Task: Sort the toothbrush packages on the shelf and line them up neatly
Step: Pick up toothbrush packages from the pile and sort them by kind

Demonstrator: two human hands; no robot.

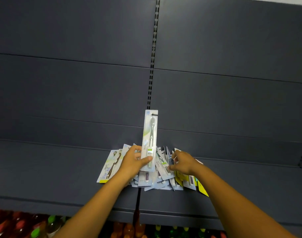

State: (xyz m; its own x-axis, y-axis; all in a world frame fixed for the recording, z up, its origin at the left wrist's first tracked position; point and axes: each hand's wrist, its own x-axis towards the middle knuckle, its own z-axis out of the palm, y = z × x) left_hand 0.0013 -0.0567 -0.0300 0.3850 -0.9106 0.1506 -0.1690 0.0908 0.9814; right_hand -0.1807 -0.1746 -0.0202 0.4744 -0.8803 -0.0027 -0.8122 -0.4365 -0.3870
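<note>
A dark grey shelf [64,177] carries a loose heap of toothbrush packages [157,179], fanned out and overlapping one another under and between both hands. Below the shelf's front edge, blurred coloured bottles [23,225] show along the bottom. A slotted upright strip [152,54] runs up the grey back panel [69,83] behind the heap.

The left hand [133,162] has its thumb and fingers [147,158] clamped on the lower end of one toothbrush package [151,136]. That pack stands upright above the heap, its long axis near vertical, the brush head pointing up and the hang hole at the top.

Left of those fingers, a pack with a brown brush [110,166] lies flat, slanting up to the right. The right hand [182,162] reaches into the heap's right side with its fingers curled among the standing card edges; whether they pinch a pack cannot be told. Yellow-edged packs [202,188] lie just beyond that wrist.
</note>
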